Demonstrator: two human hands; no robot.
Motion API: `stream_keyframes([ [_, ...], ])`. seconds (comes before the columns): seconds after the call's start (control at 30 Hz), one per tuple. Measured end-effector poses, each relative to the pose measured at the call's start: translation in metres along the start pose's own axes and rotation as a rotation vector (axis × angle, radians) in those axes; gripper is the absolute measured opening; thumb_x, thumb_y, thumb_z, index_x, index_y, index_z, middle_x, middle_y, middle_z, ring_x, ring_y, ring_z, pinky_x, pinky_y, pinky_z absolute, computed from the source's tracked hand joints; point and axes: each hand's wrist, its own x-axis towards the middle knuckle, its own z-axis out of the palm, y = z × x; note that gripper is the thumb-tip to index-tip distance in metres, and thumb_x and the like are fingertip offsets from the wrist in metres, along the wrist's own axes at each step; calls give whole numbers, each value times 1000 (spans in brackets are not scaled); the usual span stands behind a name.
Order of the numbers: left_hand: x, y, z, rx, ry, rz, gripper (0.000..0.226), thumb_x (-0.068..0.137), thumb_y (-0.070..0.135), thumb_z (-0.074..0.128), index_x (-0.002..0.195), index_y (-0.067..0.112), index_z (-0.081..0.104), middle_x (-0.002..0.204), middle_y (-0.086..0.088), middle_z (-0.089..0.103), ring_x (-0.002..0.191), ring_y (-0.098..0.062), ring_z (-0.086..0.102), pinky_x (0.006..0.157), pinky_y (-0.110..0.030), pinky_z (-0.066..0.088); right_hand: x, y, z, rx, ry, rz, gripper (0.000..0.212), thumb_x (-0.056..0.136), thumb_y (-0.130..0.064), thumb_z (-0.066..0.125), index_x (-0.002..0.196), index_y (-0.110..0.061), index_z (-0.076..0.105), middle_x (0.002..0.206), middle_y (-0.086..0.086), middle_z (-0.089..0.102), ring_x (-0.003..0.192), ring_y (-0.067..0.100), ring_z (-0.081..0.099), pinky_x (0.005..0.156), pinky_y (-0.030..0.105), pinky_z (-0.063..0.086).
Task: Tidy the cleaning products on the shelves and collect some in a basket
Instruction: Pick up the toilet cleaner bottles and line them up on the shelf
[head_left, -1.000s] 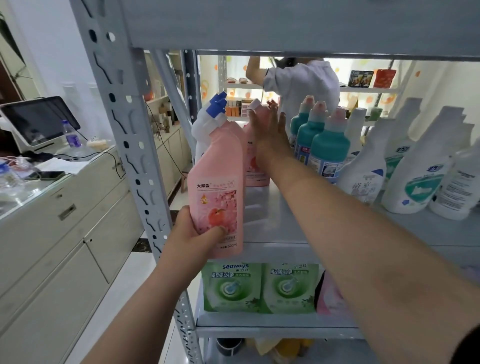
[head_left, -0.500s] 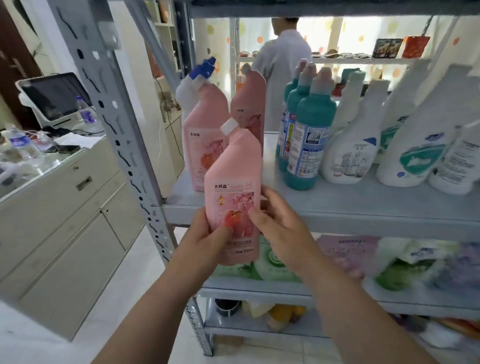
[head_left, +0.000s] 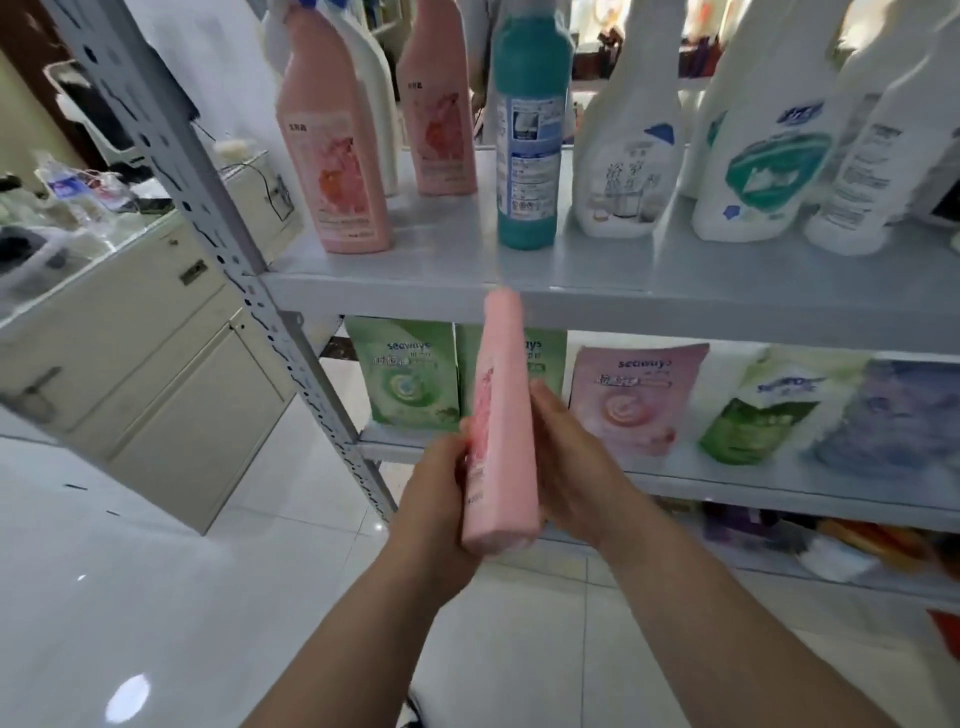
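I hold a pink bottle (head_left: 500, 426) in front of the shelf unit, turned edge-on, its base toward me. My left hand (head_left: 441, 493) grips its left side and my right hand (head_left: 571, 457) is curled round its right side. On the grey upper shelf (head_left: 441, 270) stand two more pink bottles (head_left: 337, 156), a teal bottle (head_left: 530, 135) and several white spray bottles (head_left: 628, 150). The shelf below (head_left: 727, 483) holds green refill pouches (head_left: 405, 379), a pink pouch (head_left: 634, 400) and other soft packs. No basket is in view.
The perforated grey shelf post (head_left: 249, 291) runs diagonally at left. Beyond it stands a cream cabinet counter (head_left: 130, 338) with clutter on top. White tiled floor (head_left: 156, 597) lies below my arms. The lowest shelf holds blurred items.
The pink bottle has come down from upper-shelf height to the lower shelf's level and turned edge-on. Both hands stayed on it. The view has tilted downward.
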Motion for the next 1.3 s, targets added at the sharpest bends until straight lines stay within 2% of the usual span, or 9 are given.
stream_keyframes([
  [0.2,-25,-41,-10,132,-215,-180,53,99,57,47,118,12,67,102,-20,68,73,-36,68,62,-48,59,-33,19,-22,-130,73,0,67,60,-70,83,104,-21,72,95,7,74,84,27,69,73,41,57],
  [0.3,-38,-51,-32,254,-297,-190,78,85,75,57,134,15,63,124,-19,70,101,-42,72,67,-58,61,-49,25,-24,-221,170,-83,88,47,-59,93,121,-27,57,103,-1,79,91,20,78,82,47,62],
  [0.5,-46,-56,-61,623,-292,208,67,72,40,83,133,29,59,121,-8,73,106,-31,73,78,-44,61,-87,31,-11,-485,216,-390,86,41,-57,96,105,-59,39,107,-15,67,96,1,71,73,26,63],
  [0.6,-50,-51,-83,663,-336,314,56,74,38,86,125,31,66,121,-4,73,112,-28,71,93,-48,59,-103,44,7,-547,199,-464,83,50,-42,95,110,-52,38,112,-3,61,100,14,69,77,42,64],
  [0.77,-75,-56,-116,623,-260,532,40,70,32,73,108,45,69,107,5,74,97,-15,74,74,-30,63,-120,66,44,-542,235,-466,74,57,-44,95,111,-53,45,111,-8,66,103,17,70,82,46,63],
  [0.9,-95,-66,-139,299,-265,239,44,76,35,57,117,27,66,100,-3,74,85,-23,70,61,-36,55,-127,89,69,-163,72,-215,66,77,-66,77,122,-21,60,123,13,66,115,33,64,100,53,54],
  [1.03,-116,-64,-155,25,-453,-264,40,81,39,47,101,9,63,75,-11,56,54,-24,53,44,-18,34,-138,113,91,-154,99,-33,52,92,-51,62,123,-9,59,109,19,53,92,33,52,62,36,42],
  [1.2,-118,-60,-179,73,-639,-346,67,61,67,81,95,10,69,77,-16,60,52,-28,59,48,-28,47,-150,133,96,-286,208,-136,63,74,-48,84,127,-24,61,103,-5,76,99,22,70,87,55,58],
  [1.3,-115,-60,-187,40,-658,-328,68,65,68,81,101,12,67,75,-16,60,53,-28,58,50,-30,49,-151,134,103,-319,167,-146,69,70,-48,86,129,-25,57,113,-1,77,105,23,74,83,40,61],
])
